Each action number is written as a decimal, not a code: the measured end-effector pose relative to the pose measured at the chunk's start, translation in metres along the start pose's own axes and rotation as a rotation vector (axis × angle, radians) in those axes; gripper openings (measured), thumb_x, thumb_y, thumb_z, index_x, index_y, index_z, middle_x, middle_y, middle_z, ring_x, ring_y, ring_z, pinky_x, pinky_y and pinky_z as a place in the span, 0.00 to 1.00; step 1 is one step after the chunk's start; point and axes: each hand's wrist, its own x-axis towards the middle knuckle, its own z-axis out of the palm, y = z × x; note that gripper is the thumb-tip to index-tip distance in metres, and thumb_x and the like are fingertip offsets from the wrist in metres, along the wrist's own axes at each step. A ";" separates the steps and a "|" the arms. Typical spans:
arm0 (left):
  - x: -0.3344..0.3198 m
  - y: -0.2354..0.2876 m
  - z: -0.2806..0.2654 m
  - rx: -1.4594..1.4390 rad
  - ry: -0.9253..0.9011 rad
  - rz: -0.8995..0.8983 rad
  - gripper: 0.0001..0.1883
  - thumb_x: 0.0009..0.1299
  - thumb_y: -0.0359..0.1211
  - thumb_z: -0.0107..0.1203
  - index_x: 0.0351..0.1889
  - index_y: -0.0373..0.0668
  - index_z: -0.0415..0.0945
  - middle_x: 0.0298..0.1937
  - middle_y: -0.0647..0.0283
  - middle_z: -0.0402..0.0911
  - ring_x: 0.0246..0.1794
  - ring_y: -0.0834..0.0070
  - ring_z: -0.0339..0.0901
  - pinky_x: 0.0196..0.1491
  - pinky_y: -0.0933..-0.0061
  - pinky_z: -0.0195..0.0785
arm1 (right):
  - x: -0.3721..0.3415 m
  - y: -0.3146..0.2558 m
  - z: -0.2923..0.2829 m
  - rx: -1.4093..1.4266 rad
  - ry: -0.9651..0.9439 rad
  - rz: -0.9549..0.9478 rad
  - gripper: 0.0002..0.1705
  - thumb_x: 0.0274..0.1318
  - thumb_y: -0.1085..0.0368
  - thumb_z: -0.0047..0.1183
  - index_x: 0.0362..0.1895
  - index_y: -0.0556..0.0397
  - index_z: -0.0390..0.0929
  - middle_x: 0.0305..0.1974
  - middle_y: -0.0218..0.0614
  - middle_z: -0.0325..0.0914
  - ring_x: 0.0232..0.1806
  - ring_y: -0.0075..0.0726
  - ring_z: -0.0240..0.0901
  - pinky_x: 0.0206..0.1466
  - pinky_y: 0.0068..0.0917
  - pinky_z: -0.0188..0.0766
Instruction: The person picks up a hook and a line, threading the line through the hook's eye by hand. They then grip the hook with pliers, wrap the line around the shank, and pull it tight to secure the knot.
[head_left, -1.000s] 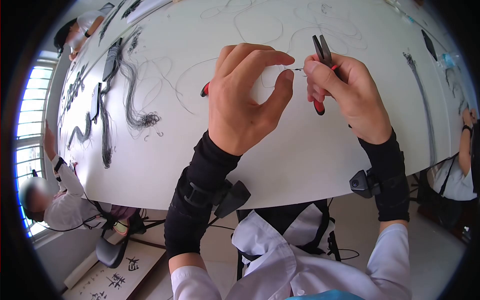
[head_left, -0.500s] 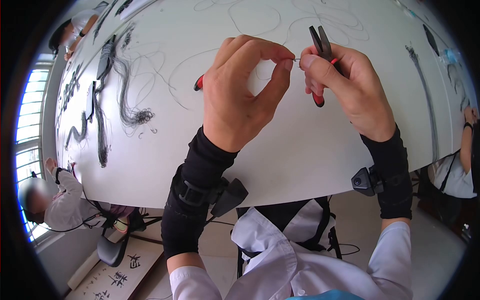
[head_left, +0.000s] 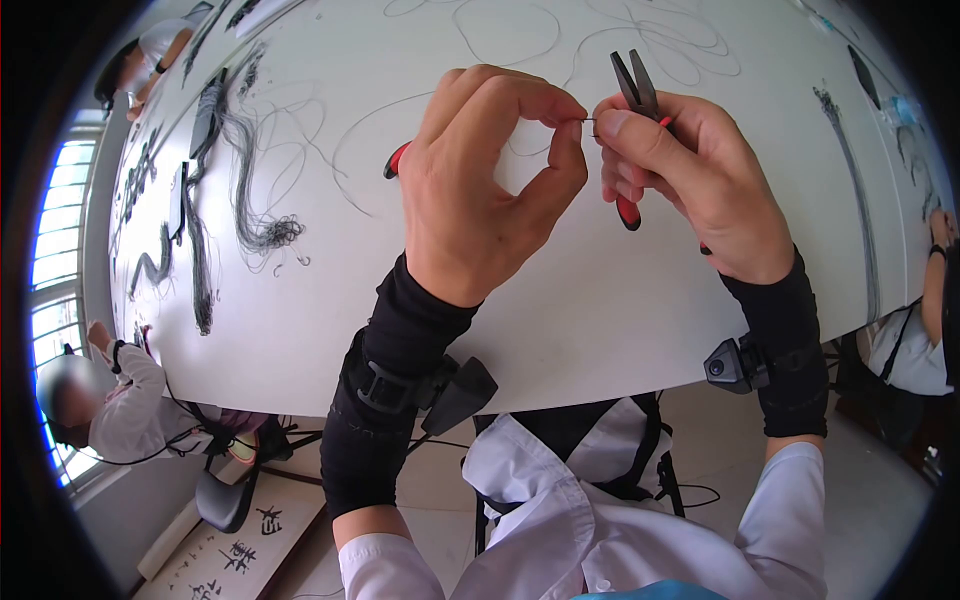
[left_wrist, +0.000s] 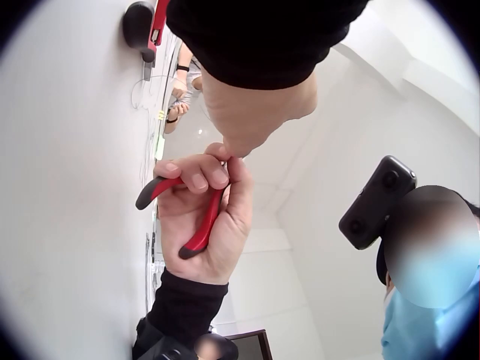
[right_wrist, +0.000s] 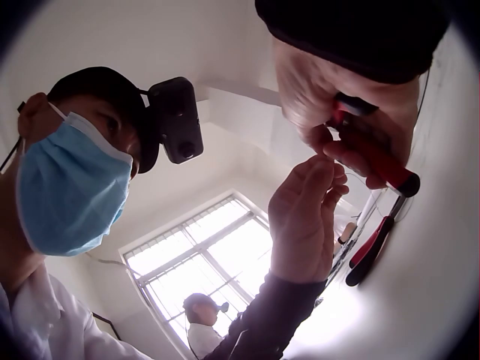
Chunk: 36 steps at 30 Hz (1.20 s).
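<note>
My left hand [head_left: 475,190] pinches one end of a thin dark piece [head_left: 590,120], like fine line or wire, between thumb and forefinger. Just to its right, my right hand [head_left: 705,180] grips red-handled pliers [head_left: 640,85], whose dark jaws point away from me, slightly parted. The right thumb and forefinger meet at the other end of the thin piece. In the left wrist view the curled fingers wrap a red handle [left_wrist: 201,229]. What exactly the thin piece is, I cannot tell. Fingertips of both hands almost meet in the right wrist view.
A second red-handled tool [head_left: 396,162] lies on the white table [head_left: 600,320], partly behind my left hand. Dark line bundles [head_left: 245,190] with small hooks lie at left, another bundle [head_left: 850,200] at right. Loose line loops [head_left: 515,35] spread at the back. Other people sit around the table.
The left thumb and forefinger, apart a second ago, have come together on the thin piece. The pliers have tilted slightly in the right hand.
</note>
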 end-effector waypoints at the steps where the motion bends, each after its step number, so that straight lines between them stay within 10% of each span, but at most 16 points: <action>1: 0.000 0.000 0.000 0.011 0.010 0.014 0.08 0.61 0.18 0.64 0.37 0.36 0.79 0.39 0.60 0.83 0.37 0.72 0.81 0.44 0.75 0.74 | 0.000 -0.002 0.000 0.038 -0.013 0.020 0.20 0.67 0.50 0.57 0.33 0.55 0.79 0.22 0.26 0.71 0.25 0.22 0.70 0.32 0.22 0.69; 7: 0.002 -0.001 0.000 0.103 0.060 0.138 0.11 0.57 0.18 0.66 0.36 0.38 0.81 0.38 0.61 0.84 0.37 0.71 0.81 0.39 0.75 0.75 | -0.001 -0.005 -0.003 0.188 -0.094 0.131 0.16 0.70 0.57 0.52 0.46 0.59 0.79 0.24 0.24 0.65 0.26 0.22 0.63 0.42 0.30 0.74; 36: 0.003 -0.007 0.000 0.136 0.049 0.193 0.13 0.55 0.19 0.68 0.37 0.41 0.83 0.37 0.64 0.84 0.36 0.72 0.80 0.36 0.76 0.76 | 0.001 -0.009 -0.008 0.420 -0.151 0.304 0.16 0.68 0.56 0.54 0.31 0.54 0.74 0.22 0.24 0.67 0.26 0.24 0.69 0.42 0.28 0.77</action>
